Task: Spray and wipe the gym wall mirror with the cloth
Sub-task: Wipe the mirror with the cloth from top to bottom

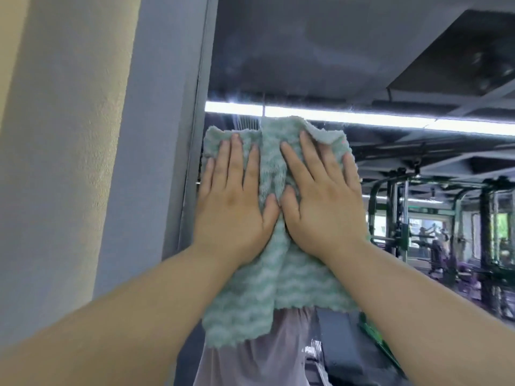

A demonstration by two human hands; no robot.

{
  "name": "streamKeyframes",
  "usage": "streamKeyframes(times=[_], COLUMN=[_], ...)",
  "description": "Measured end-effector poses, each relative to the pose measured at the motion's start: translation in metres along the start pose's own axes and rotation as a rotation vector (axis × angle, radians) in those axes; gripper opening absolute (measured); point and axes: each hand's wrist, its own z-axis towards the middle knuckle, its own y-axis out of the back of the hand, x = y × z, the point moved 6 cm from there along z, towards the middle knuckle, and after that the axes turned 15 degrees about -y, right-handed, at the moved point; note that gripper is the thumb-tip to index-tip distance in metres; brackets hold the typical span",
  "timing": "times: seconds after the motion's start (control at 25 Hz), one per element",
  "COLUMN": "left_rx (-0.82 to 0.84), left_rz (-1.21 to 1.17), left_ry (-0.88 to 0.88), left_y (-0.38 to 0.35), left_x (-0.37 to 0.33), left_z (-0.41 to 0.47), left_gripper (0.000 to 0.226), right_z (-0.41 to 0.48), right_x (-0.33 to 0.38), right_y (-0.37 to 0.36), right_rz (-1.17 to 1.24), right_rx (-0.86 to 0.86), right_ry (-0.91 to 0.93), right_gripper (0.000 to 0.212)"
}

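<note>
Mirror point(306, 51) fills centre + rt of my head-cam feed. Glass shows hazy smears in its upper part. Reflected in it: dark ceiling, gym racks point(418, 218) at rt, a pale shirt point(250, 352) at btm, and a bright light strip point(362, 118) running across. Wall point(69, 135) takes the left third, beige then grey, and meets the mirror's left edge at a thin grey frame point(199, 107).

Cloth point(273, 288): mint green, fluffy, wavy pale stripes. It is spread against the glass at the mirror's left edge, with its left border just beside the frame. Top edge reaches the reflected light strip. Btm edge hangs free below both wrists and is uneven, the left flap lower than the rt. A vertical fold runs up the middle, between the hands. Btm part covers the top of the reflected shirt.

L hand point(234, 210): palm flat on the cloth's left half, fingers straight, slightly spread, pointing up. It grips nothing, only presses. R hand point(320, 207): likewise flat on the rt half, fingers straight and splayed a bit wider. The cloth's top rt corner bunches up at its fingertips. Thumbs point(271, 204) lie close together at the fold; I cannot tell whether they touch. Both forearms come in from the btm corners of the view.
</note>
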Motion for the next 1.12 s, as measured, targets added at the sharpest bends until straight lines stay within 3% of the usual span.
streamKeyframes(times=[0.12, 0.24, 0.36, 0.48, 0.56, 0.72, 0.84, 0.96, 1.12], left_rx=[0.0, 0.006, -0.048, -0.056, 0.003, -0.037, -0.046, 0.001, 0.017], left_rz=[0.023, -0.008, 0.0, 0.015, 0.024, 0.0, 0.012, 0.034, 0.042], left_ry=[-0.049, 0.041, 0.086, -0.011, -0.047, 0.104, 0.154, 0.08, 0.086], left_y=[0.009, 0.017, 0.012, 0.005, 0.003, 0.017, 0.009, 0.005, 0.014], left_x=[0.024, 0.049, 0.031, -0.001, 0.005, 0.037, 0.022, 0.004, 0.032], left_z=[0.045, 0.1, 0.078, 0.024, 0.032, 0.103, 0.072, 0.014, 0.062], left_gripper=[0.072, 0.069, 0.069, 0.068, 0.068, 0.069, 0.071, 0.076, 0.078], right_z=[0.047, 0.101, 0.067, 0.014, 0.038, 0.112, 0.071, 0.007, 0.049], right_x=[0.001, 0.006, 0.001, -0.01, -0.006, 0.005, -0.006, -0.021, -0.01], right_y=[0.008, 0.018, 0.011, 0.004, 0.008, 0.016, 0.011, 0.005, 0.009], right_rz=[0.0, -0.013, 0.004, -0.01, -0.033, -0.028, 0.001, -0.025, -0.02], right_rx=[-0.008, -0.013, -0.032, -0.013, 0.006, -0.032, -0.045, -0.01, -0.001], right_ry=[0.034, 0.038, 0.011, 0.082, 0.136, 0.024, -0.017, 0.0, -0.013], right_gripper=[0.066, 0.063, 0.059, 0.06, 0.062, 0.058, 0.058, 0.059, 0.059])
